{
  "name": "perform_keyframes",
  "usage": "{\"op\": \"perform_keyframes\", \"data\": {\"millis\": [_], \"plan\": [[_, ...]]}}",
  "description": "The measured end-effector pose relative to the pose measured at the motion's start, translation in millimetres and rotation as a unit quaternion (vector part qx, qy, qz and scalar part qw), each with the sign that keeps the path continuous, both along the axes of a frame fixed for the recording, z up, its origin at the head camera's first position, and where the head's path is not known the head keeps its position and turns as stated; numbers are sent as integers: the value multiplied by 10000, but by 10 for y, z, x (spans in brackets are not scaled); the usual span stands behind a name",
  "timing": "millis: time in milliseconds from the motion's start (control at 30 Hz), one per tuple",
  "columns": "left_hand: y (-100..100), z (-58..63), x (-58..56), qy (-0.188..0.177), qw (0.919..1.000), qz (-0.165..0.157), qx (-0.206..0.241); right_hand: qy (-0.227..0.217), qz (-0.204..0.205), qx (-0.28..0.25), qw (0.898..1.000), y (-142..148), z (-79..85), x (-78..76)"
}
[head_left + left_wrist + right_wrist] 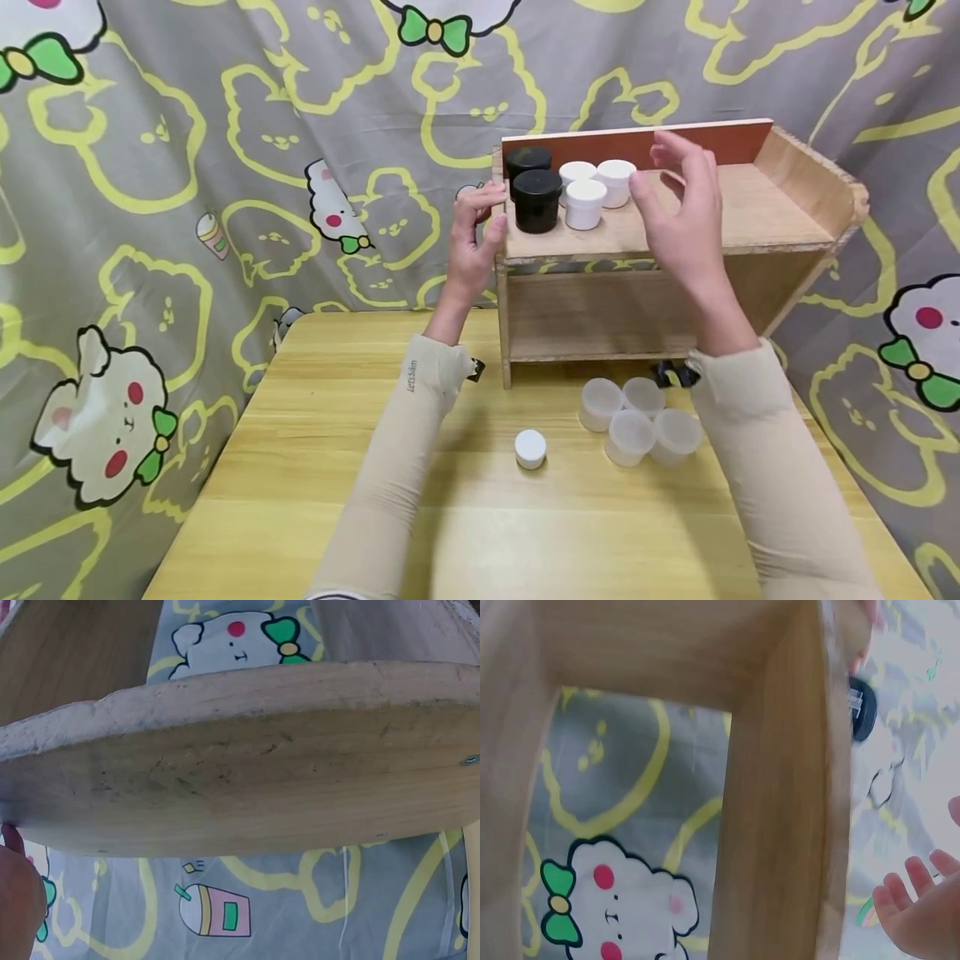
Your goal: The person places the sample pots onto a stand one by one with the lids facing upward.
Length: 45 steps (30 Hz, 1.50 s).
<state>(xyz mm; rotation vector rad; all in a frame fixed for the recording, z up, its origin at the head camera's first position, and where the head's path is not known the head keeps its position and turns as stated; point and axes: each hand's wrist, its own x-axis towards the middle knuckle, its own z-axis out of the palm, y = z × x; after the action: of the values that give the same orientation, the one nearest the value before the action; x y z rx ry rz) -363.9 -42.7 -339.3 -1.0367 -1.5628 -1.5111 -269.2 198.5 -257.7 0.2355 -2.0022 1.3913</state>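
Above a wooden table (315, 467), before patterned fabric (225, 158), left hand (472, 246) and right hand (687, 223) relaxed

The head view is bright and mostly clear. Soft shadows lie on the surface (322, 450) between the sleeves (787, 475), and a pale shine shows near the bottom. The lower part of the shelf (573, 315) is darker. The left wrist view is dimmer, its wood looking bent. The right wrist view is blurry, whitish at right.
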Motion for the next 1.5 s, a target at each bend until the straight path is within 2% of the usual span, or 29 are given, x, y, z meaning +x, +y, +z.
{"op": "perform_keyframes", "data": {"millis": [67,200,300,433,733,1033,1300,1500], "plan": [[19,20,44,-27,10000,-67,-13,127,184,46,9997,11,-127,128],[32,136,238,-70,9997,-206,-84,173,527,214,9982,-38,-378,438],[14,211,341,-35,9997,-238,-67,241,836,523,9948,-103,-573,583],[-10,227,341,46,9997,-241,-44,131,1207,990,9877,-172,-823,688],[-30,228,337,-9,9995,-287,-144,-985,1804,1319,9697,-245,-1344,798],[-63,223,328,-23,9996,-203,-187,-1742,2184,1245,9521,-360,-1873,824],[-62,229,336,-98,9997,-176,-170,-2318,2569,1281,9294,-468,-2284,908],[-65,227,340,-122,9996,-171,-166,-2882,2938,1215,9033,-525,-2501,960]]}}
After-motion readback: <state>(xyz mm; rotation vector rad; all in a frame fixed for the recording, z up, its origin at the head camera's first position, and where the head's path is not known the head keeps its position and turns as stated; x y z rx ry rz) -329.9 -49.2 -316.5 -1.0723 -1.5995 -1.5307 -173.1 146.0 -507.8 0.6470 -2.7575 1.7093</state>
